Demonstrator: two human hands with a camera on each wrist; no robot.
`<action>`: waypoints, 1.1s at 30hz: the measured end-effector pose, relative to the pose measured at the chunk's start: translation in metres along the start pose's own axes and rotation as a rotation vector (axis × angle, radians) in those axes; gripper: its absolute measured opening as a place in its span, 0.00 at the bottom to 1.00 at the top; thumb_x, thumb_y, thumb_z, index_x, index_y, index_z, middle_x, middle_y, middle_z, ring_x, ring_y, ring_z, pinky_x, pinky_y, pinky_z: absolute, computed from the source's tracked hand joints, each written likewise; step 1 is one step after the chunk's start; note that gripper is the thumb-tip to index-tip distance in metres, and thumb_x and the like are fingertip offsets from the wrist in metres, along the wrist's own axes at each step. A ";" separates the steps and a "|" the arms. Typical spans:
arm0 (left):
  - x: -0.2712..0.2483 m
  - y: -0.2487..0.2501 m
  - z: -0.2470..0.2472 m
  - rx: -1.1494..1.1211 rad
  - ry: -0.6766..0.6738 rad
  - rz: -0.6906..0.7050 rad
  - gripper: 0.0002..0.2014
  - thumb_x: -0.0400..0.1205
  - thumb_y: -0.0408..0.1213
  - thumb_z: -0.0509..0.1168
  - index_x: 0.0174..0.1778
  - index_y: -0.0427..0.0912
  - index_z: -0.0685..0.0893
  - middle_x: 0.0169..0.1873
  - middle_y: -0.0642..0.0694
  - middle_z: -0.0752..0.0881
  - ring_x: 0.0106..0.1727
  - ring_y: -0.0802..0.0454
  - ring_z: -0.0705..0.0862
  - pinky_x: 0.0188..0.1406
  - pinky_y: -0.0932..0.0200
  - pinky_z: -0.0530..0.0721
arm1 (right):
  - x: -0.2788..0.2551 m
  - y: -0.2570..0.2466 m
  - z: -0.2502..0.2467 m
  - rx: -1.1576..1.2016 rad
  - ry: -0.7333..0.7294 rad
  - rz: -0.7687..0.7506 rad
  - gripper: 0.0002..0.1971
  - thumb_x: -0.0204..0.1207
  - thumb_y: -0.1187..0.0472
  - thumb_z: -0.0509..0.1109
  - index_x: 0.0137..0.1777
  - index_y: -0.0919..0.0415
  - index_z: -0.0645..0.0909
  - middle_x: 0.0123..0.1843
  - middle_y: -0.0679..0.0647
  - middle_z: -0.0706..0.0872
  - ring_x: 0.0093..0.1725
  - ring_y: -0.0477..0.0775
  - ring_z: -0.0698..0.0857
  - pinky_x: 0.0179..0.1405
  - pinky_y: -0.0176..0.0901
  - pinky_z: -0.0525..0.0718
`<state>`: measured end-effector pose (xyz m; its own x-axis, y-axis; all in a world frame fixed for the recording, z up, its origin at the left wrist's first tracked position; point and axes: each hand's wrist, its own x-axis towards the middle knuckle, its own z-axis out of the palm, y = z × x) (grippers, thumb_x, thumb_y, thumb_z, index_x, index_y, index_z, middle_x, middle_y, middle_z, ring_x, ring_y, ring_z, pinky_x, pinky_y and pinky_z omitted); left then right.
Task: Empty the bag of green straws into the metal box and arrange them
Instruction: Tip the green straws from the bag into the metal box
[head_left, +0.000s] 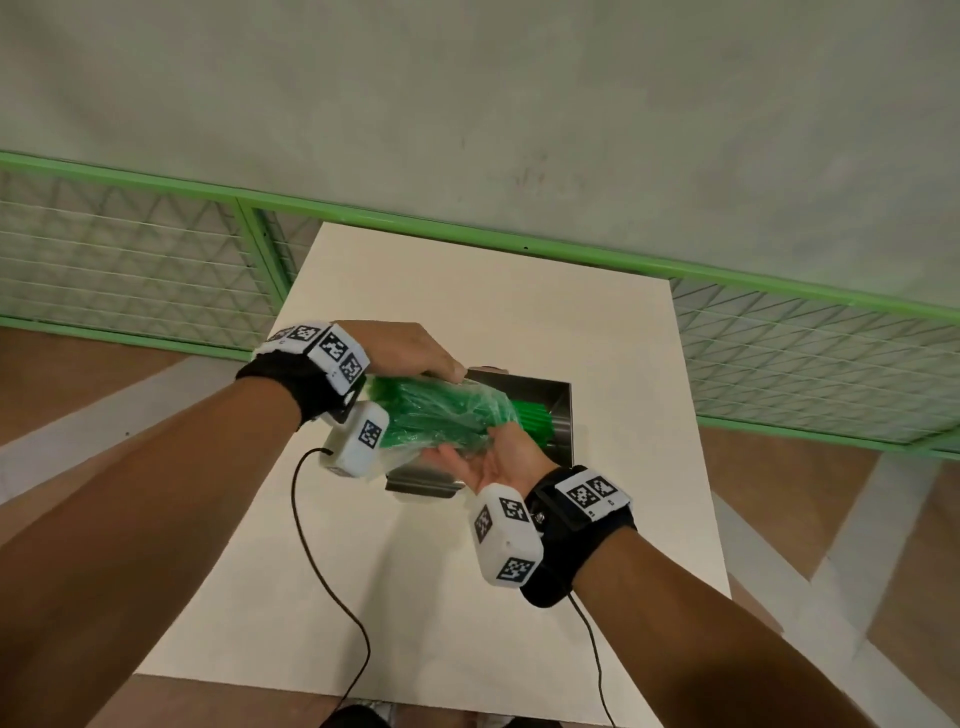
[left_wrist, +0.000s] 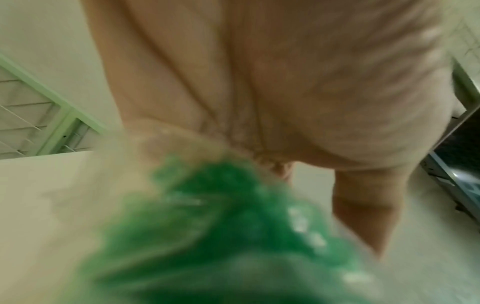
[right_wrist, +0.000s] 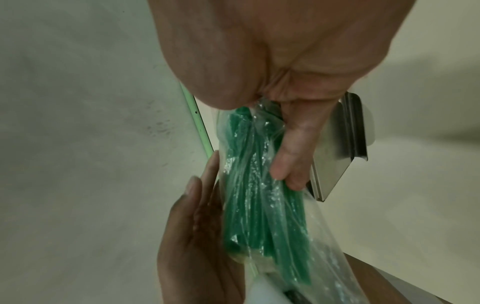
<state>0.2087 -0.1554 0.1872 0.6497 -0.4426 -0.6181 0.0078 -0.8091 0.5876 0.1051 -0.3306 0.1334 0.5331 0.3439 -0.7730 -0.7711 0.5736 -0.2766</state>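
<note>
A clear plastic bag of green straws (head_left: 436, 415) is held level just above the metal box (head_left: 563, 410) on the white table (head_left: 467, 597). My left hand (head_left: 410, 353) grips the bag from above at its left end. My right hand (head_left: 485, 452) lies palm up under the bag's right end, its fingers curled round the plastic. Green straw ends (head_left: 530, 413) stick out of the bag's mouth over the box. In the right wrist view a finger of my right hand (right_wrist: 293, 148) presses the bag (right_wrist: 259, 205), with my left hand (right_wrist: 192, 236) alongside and the box (right_wrist: 337, 148) behind. The left wrist view is blurred: palm (left_wrist: 285, 82), green bag (left_wrist: 221, 236).
A green-framed wire fence (head_left: 130, 260) runs behind the table, with a grey floor beyond it. Black cables (head_left: 332, 587) hang from both wrist cameras over the near part of the table. Brown floor shows on both sides of the table.
</note>
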 end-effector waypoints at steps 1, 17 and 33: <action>-0.002 -0.005 -0.002 -0.060 0.003 0.045 0.25 0.71 0.68 0.67 0.55 0.58 0.93 0.55 0.54 0.94 0.59 0.50 0.90 0.74 0.44 0.78 | 0.002 -0.001 -0.002 0.009 0.005 0.001 0.17 0.90 0.57 0.60 0.72 0.62 0.81 0.69 0.74 0.84 0.60 0.77 0.90 0.38 0.52 0.95; 0.034 -0.010 0.063 -0.260 0.689 0.011 0.26 0.90 0.54 0.47 0.29 0.42 0.64 0.26 0.44 0.72 0.32 0.44 0.72 0.35 0.52 0.67 | 0.008 -0.008 0.006 0.011 -0.118 0.129 0.22 0.88 0.59 0.63 0.77 0.71 0.73 0.70 0.78 0.82 0.69 0.77 0.84 0.76 0.60 0.79; 0.027 -0.020 0.085 -0.243 0.684 0.074 0.14 0.82 0.48 0.46 0.57 0.49 0.71 0.53 0.47 0.70 0.57 0.46 0.68 0.61 0.48 0.68 | -0.015 -0.010 0.048 -0.533 0.014 0.179 0.27 0.90 0.46 0.47 0.66 0.68 0.77 0.48 0.61 0.84 0.40 0.55 0.82 0.22 0.34 0.83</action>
<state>0.1614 -0.1840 0.1147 0.9841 -0.0880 -0.1543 0.0623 -0.6426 0.7637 0.1214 -0.3051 0.1750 0.3756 0.3894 -0.8410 -0.9205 0.0510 -0.3874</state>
